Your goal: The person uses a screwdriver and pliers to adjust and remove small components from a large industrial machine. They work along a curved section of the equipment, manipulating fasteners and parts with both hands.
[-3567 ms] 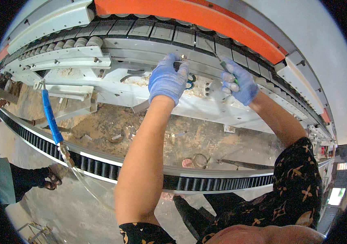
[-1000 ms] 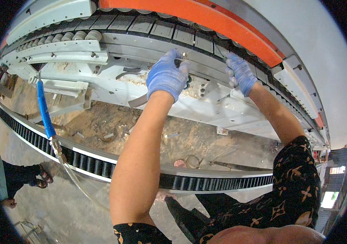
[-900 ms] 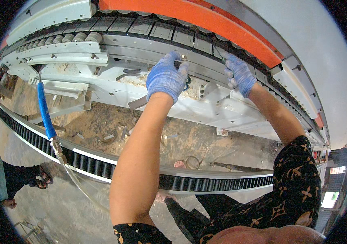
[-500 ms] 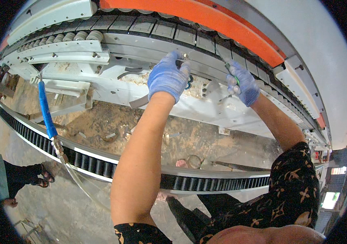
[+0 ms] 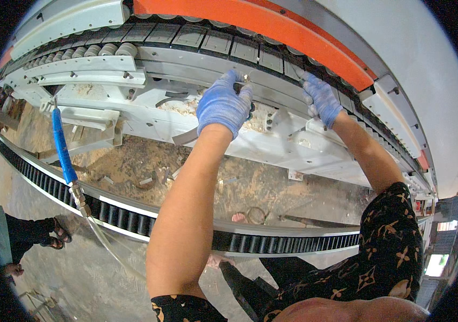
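My left hand (image 5: pixel 222 104), in a blue knit glove, is at the pale metal rail (image 5: pixel 196 67) beside the track, thumb and fingers curled toward each other. A small pale bit (image 5: pixel 246 78) shows at its fingertips; what the fingers grip is hidden. To the right, my right hand (image 5: pixel 321 101), gloved alike, is closed at the edge of the segmented track (image 5: pixel 245 47). It holds a slim tool with a green handle, seen more plainly in the earlier frame; now its thin tip is blurred against the track pads.
Wood shavings (image 5: pixel 183 104) litter the machine's white frame. An orange guard (image 5: pixel 255 24) runs above the track. At left hangs a blue air gun (image 5: pixel 62 145) on a clear hose. A curved roller conveyor (image 5: pixel 127 217) crosses behind my forearms. Another person's sandalled feet (image 5: pixel 59 233) are at lower left.
My right hand has moved up and slightly left with the tool, closer to the track, and its fingers now point upward. My left hand has barely moved.
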Available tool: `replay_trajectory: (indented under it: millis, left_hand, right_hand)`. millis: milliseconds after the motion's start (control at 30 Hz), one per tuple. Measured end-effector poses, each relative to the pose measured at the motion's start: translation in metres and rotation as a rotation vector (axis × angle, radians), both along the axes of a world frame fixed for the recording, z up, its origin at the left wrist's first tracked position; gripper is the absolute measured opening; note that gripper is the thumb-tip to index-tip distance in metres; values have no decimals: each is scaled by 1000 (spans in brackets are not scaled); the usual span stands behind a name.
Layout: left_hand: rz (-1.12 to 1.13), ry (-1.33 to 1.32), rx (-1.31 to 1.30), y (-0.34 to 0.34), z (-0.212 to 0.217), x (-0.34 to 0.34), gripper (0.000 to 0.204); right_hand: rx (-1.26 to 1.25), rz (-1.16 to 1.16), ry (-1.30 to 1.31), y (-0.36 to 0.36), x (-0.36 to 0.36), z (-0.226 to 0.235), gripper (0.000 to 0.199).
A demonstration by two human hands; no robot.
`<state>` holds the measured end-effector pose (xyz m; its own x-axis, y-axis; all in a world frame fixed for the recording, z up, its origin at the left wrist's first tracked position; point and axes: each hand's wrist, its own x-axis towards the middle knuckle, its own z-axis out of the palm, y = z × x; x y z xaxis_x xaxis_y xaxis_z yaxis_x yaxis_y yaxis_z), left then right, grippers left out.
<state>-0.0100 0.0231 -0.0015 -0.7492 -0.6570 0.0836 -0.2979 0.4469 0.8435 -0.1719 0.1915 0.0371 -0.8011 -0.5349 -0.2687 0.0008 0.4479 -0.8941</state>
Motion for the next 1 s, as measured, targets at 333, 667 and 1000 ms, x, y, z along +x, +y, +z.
replay_trajectory:
  millis: [333,667,1000]
  left_hand:
    - [9,111,20,2,-3,-3,33]
    - [1,67,-11,4,-3,-4,32]
    - [-9,88,-57,4,-6,-4,32]
  right_hand:
    - [35,97,20,11,-17,0,38]
    - [-65,74,-140,8,-7,9,40]
    - [-397,24,-570,21,-21,-12,28]
